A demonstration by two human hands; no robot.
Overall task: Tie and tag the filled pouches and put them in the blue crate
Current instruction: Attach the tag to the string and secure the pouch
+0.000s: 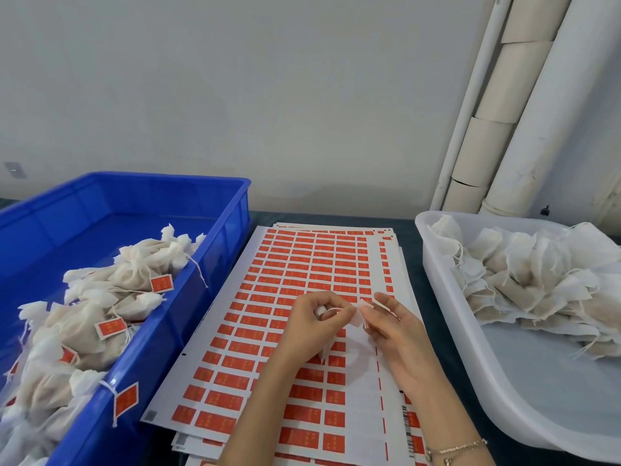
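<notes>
At far left I record the blue crate (168, 178), standing on the dark table (414, 253) and holding a heap of tied pouches (134, 270) along its near and right side, each with string and an orange tag. One orange tag (126, 400) hangs outside over the crate's right rim on its string. Just right of the crate lies a fanned stack of label sheets (302, 260), printed with rows of orange labels; several rows near the hands show white. Both hands work above this stack, close together but not touching. The left hand (312, 317) has its fingers curled round a small white bunch, which I take to be the gathered neck of a pouch (320, 311); most of that pouch is hidden by the hand, so it sits over the sheets, between crate and tub. A thin white string (339, 309) runs from it toward the right hand (400, 334), whose thumb and forefinger pinch a small pale tag (361, 312), the other fingers extended. A thin bracelet (457, 447) circles the right wrist. At right, a translucent white tub (504, 381) holds a pile of untagged pouches (537, 280) with loose strings, heaped at its far end. Pale pipes (524, 95) rise along the wall behind it.
</notes>
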